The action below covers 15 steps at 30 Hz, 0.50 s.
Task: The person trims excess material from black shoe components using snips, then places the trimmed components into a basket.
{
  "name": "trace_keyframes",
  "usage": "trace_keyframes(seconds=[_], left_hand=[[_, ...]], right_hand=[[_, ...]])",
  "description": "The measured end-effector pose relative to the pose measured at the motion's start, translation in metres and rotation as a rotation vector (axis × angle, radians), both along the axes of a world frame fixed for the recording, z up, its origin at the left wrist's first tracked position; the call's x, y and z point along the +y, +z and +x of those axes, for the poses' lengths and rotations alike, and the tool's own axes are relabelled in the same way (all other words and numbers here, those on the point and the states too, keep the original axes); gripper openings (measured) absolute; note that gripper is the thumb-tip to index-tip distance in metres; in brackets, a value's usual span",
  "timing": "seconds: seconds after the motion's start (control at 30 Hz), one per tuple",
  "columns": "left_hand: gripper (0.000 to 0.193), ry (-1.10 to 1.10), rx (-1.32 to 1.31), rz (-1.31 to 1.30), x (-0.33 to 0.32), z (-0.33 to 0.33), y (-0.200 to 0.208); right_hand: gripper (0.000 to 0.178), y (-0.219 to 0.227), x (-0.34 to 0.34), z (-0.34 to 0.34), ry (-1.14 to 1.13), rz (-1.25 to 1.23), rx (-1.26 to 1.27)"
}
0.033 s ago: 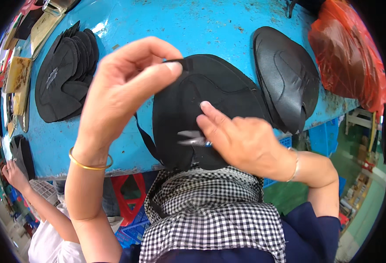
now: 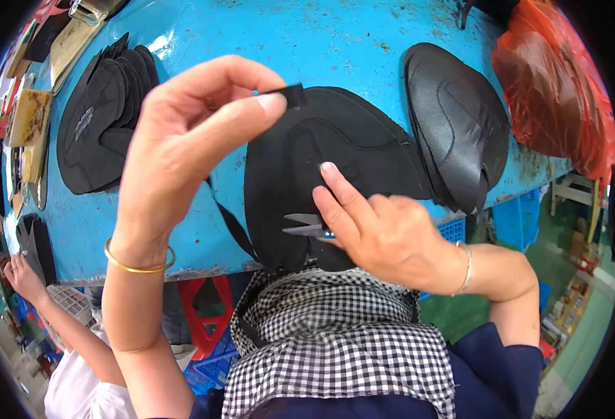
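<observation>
Two hands engaged: left hand (image 2: pixel 175 143) has fingers clamped on black strip (image 2: pixel 294 96) above stitched black panel (image 2: pixel 272 171) on blue table (image 2: pixel 335 42), right hand (image 2: pixel 398 230) grips open-bladed snips (image 2: pixel 303 229); looks like strip handling, next move probably needs strip steady, panel flat.

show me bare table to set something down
The widest free patch of blue tabletop lies beyond the broad curved black piece, between the layered matte-black stack and glossy black stack. A smaller patch lies between the matte-black stack and the tabletop's front edge. Crowded: right end, by the translucent red plastic bag.
</observation>
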<state>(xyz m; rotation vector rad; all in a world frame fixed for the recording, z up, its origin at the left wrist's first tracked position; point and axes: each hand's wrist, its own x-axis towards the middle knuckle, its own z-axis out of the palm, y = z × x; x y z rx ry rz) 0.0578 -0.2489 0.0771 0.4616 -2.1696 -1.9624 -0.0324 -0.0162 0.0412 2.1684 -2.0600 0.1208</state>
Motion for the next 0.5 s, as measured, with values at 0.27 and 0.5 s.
trace_keyframes(seconds=[0.27,0.5], left_hand=[[0.014,-0.073,0.070,-0.147,0.020,0.009,0.032],[0.010,-0.448,-0.025,-0.357,0.024,-0.011,0.007]], right_hand=[[0.016,-0.013,-0.013,-0.041,-0.224,-0.147,-0.704],[0.039,-0.008,0.147,-0.158,-0.641,-0.836,-1.443]])
